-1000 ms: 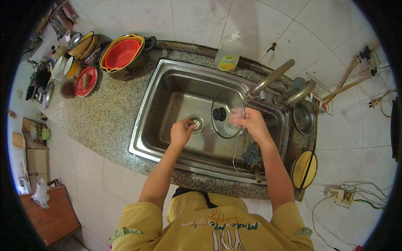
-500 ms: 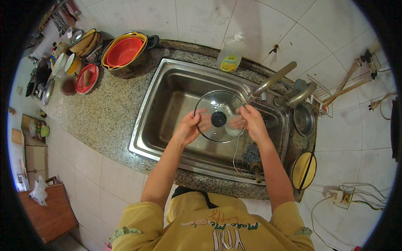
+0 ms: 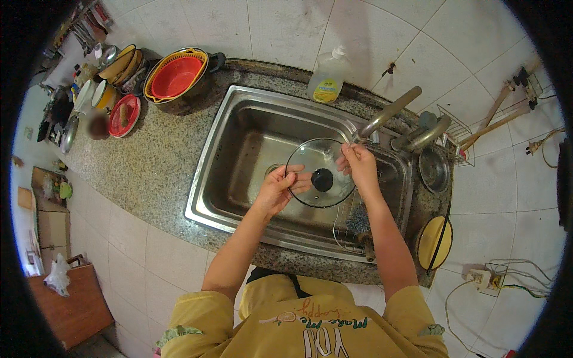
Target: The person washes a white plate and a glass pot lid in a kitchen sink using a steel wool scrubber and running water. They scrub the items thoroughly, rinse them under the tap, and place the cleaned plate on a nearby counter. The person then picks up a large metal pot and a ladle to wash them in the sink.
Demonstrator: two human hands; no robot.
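Note:
A round glass pot lid (image 3: 303,156) with a dark rim and a black knob is held up over the steel sink (image 3: 239,128). My left hand (image 3: 280,188) grips its left edge, the thumb on the near face and the fingers showing through the glass. At the upper right edge my right hand (image 3: 359,167) pinches the rim, fingertips behind the glass. Beneath my right forearm, a scrub brush (image 3: 359,221) with grey bristles lies on a wire rack in the right part of the sink.
Behind the sink stand a dish soap bottle (image 3: 326,77) and a metal faucet (image 3: 391,113). A pot with a red basin (image 3: 176,77) is on the counter (image 3: 149,143) at left, near a red plate (image 3: 125,116). A metal bowl (image 3: 434,169) and a yellow oval item (image 3: 434,243) are at right.
The lid has shifted slightly right and down and turned a little. My right hand has moved up along the rim, and my left hand has followed rightward.

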